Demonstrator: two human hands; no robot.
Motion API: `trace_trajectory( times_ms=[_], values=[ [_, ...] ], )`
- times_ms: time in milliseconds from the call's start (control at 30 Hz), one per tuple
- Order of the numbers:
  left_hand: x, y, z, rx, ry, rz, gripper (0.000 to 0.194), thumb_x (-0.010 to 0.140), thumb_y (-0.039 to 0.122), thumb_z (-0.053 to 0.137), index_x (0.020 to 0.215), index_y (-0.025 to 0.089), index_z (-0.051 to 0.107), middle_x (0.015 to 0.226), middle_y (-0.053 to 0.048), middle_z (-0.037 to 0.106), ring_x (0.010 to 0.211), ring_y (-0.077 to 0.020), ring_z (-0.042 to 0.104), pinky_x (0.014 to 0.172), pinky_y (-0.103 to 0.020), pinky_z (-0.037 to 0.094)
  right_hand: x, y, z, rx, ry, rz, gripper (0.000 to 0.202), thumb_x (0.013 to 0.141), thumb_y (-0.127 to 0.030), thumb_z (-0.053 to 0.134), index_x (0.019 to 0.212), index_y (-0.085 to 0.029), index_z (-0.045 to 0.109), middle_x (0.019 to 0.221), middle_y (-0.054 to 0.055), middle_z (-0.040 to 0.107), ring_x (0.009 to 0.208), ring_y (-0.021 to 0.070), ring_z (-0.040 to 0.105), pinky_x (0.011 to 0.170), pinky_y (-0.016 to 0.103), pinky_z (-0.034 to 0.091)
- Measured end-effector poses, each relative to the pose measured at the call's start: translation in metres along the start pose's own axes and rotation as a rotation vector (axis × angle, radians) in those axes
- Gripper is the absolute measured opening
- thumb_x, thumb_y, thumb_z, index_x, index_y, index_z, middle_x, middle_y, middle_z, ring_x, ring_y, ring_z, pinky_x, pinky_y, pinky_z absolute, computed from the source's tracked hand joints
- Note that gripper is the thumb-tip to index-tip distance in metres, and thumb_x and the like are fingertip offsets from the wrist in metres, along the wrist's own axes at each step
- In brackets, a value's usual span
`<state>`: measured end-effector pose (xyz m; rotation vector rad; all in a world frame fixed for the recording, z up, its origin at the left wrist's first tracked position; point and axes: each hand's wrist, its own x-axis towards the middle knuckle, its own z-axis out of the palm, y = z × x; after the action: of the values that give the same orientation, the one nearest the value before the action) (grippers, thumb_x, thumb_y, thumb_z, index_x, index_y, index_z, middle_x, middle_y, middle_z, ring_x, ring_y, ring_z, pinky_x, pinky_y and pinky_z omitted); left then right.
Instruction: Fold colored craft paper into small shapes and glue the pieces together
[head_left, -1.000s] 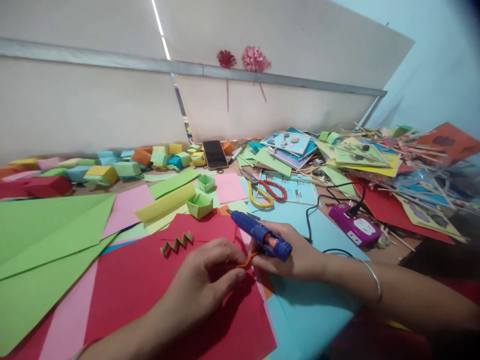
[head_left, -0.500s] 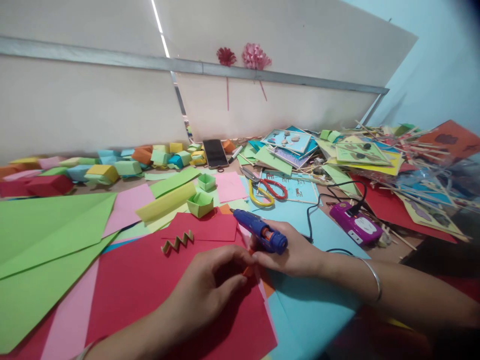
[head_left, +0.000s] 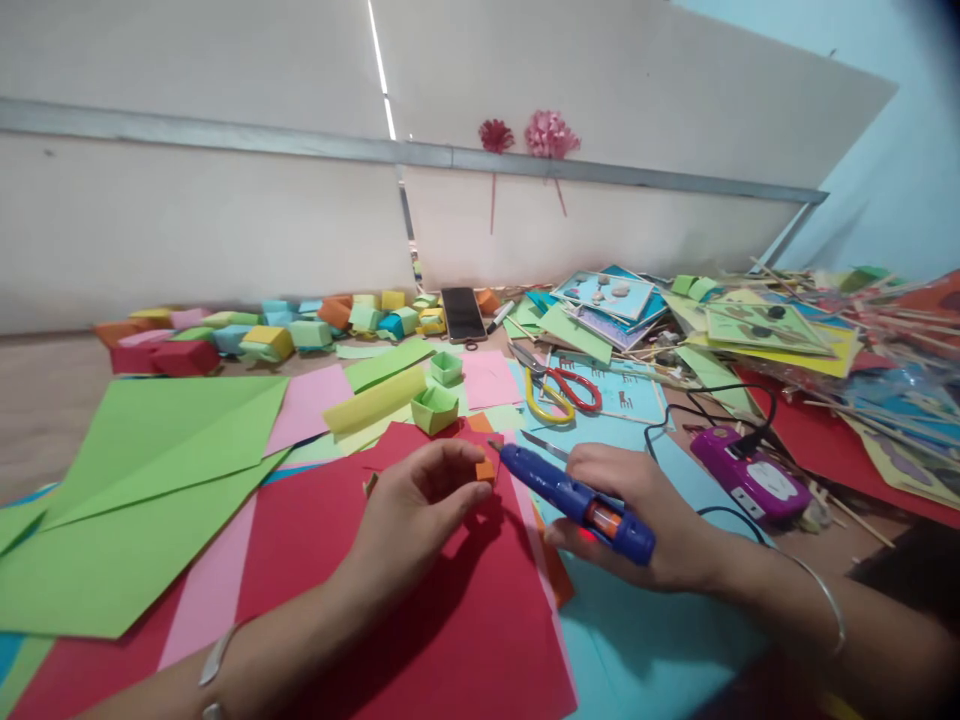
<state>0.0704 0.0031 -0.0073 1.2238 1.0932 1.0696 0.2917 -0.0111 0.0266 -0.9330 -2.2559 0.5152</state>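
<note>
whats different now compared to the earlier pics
The left hand has moved forward and left, holding the small orange paper piece alone and now hiding most of the zigzag paper strip. The right hand has come away from the orange piece, to the right. The view has swung left. Unchanged: glue gun in the right hand, scissors and smartphone lying in place.

The left hand (head_left: 420, 495) makes a pinch; the right hand (head_left: 652, 515) is curled in a grip. Left forearm (head_left: 307, 620) and right forearm (head_left: 772, 590) both slant inward.
</note>
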Motion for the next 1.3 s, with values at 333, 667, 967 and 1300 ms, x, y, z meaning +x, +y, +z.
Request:
trace_trajectory(
  times_ms=[333, 667, 967, 1300],
  values=[
    [0.0027, 0.0022, -0.0022, 0.115, 0.044, 0.051, 0.024, 0.069, 0.029, 0.071, 0.088, 0.017, 0.061, 0.076, -0.005, 0.072, 0.063, -0.0176, 0.066, 0.058, -0.030, 0.055, -0.0053, -0.0011, -0.0053, -0.064, -0.039, 0.008, 0.030, 0.084, -0.035, 0.063, 0.063, -0.018, 0.049, 0.059, -0.002, 0.048, 0.053, 0.0095, 0.042, 0.052, 0.023, 0.029],
    [0.0007, 0.0030, -0.0044, 0.397, 0.104, 0.229, 0.017, 0.075, 0.027, 0.067, 0.089, 0.018, 0.068, 0.083, -0.006, 0.074, 0.077, -0.0213, 0.069, 0.070, -0.033, 0.055, -0.0090, 0.0007, -0.0014, -0.166, -0.107, 0.031, 0.033, 0.084, -0.039, 0.059, 0.061, -0.019, 0.046, 0.056, -0.002, 0.047, 0.050, 0.0099, 0.041, 0.051, 0.025, 0.028],
    [-0.0009, 0.0006, -0.0065, 0.461, 0.102, 0.293, 0.014, 0.078, 0.025, 0.063, 0.089, 0.018, 0.069, 0.084, -0.005, 0.073, 0.074, -0.0191, 0.067, 0.069, -0.032, 0.054, -0.0079, 0.0029, 0.0032, -0.128, -0.101, -0.001, 0.033, 0.085, -0.039, 0.058, 0.059, -0.019, 0.051, 0.054, -0.002, 0.052, 0.048, 0.0098, 0.044, 0.050, 0.023, 0.029],
    [0.0005, 0.0010, -0.0060, 0.446, 0.103, 0.292, 0.014, 0.076, 0.024, 0.063, 0.087, 0.018, 0.069, 0.083, -0.006, 0.075, 0.074, -0.0201, 0.069, 0.069, -0.033, 0.054, -0.0093, 0.0048, 0.0007, -0.156, -0.161, 0.038, 0.029, 0.082, -0.036, 0.059, 0.061, -0.019, 0.049, 0.058, -0.001, 0.051, 0.053, 0.0108, 0.044, 0.053, 0.025, 0.030]
  ],
)
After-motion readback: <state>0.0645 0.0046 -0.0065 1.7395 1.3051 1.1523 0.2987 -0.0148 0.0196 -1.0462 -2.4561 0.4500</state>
